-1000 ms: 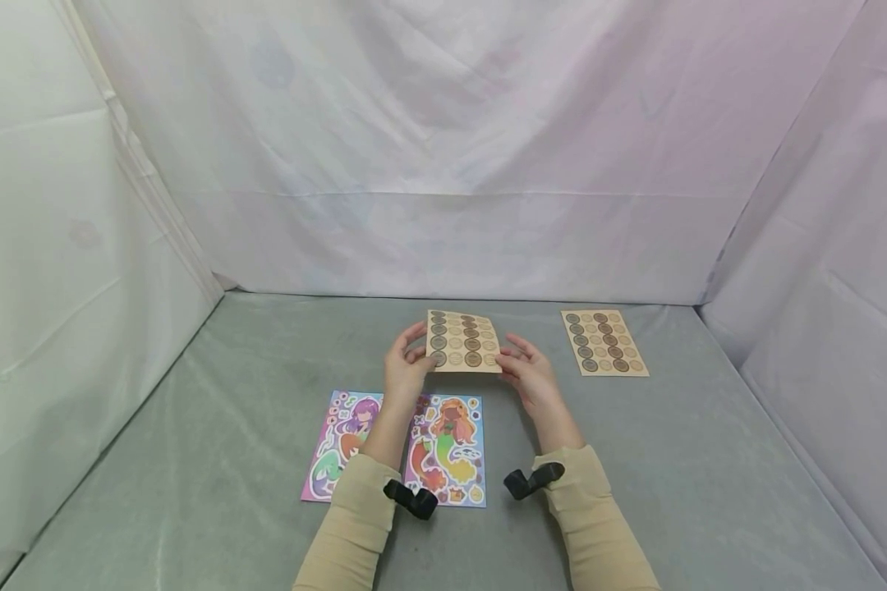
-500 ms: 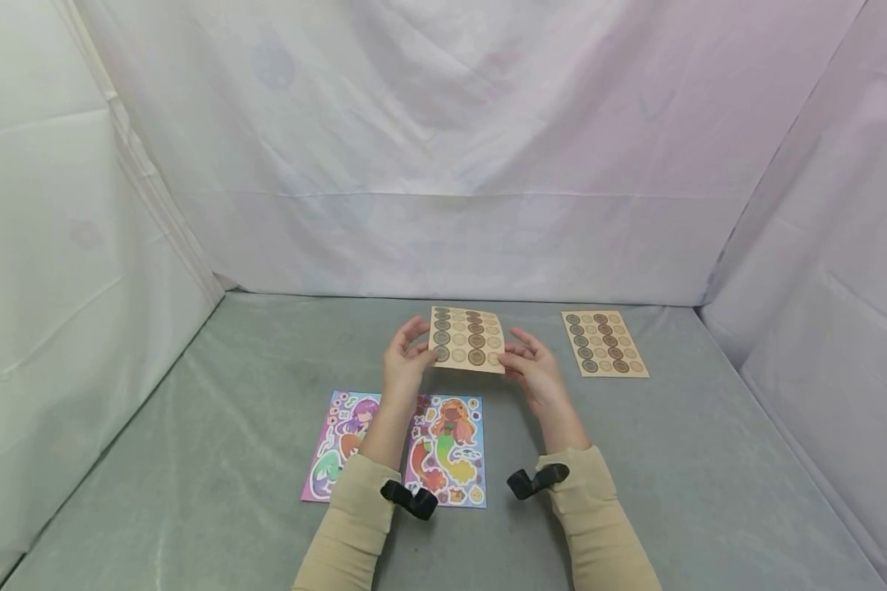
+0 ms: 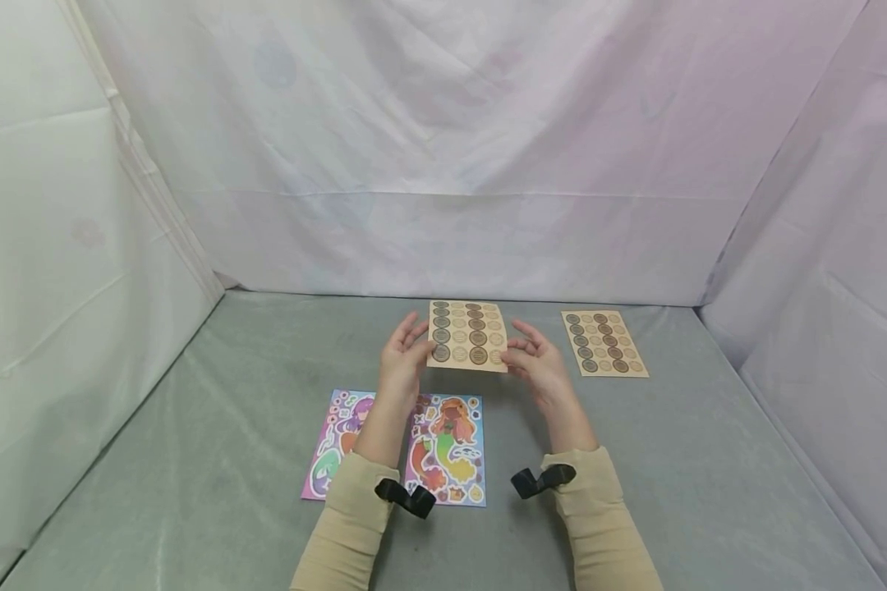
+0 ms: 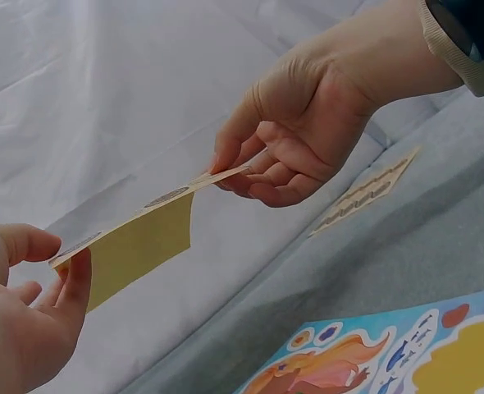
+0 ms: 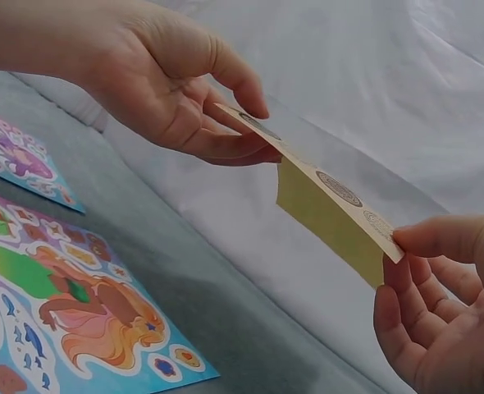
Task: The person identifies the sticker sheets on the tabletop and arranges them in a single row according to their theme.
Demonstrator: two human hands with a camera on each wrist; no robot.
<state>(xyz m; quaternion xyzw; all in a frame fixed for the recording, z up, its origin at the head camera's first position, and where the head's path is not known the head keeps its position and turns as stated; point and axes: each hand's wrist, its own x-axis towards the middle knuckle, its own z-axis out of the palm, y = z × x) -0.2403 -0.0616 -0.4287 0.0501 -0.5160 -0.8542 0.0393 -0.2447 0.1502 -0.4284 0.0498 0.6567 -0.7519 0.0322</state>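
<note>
A tan sticker sheet (image 3: 467, 335) printed with rows of round brown and grey stickers hangs above the table between both hands. My left hand (image 3: 402, 357) pinches its near left corner between thumb and fingers. At the near right corner, my right hand (image 3: 538, 363) pinches it the same way. Both wrist views show the yellowish back of the sheet (image 4: 143, 250), which sags in a slight curve. Nearer me, two colourful mermaid sticker sheets lie side by side: a purple-edged one (image 3: 325, 468), partly hidden by the left forearm, and a blue-edged one (image 3: 454, 451).
A second tan sheet of round stickers (image 3: 604, 343) lies flat at the back right of the grey cloth-covered table (image 3: 680, 476). White fabric walls (image 3: 443, 238) stand at the back and on both sides.
Both hands have lifted the tan sticker sheet slightly and tipped its face more toward the head camera. The right hand has shifted a little to the right. The sheets on the table have not moved.
</note>
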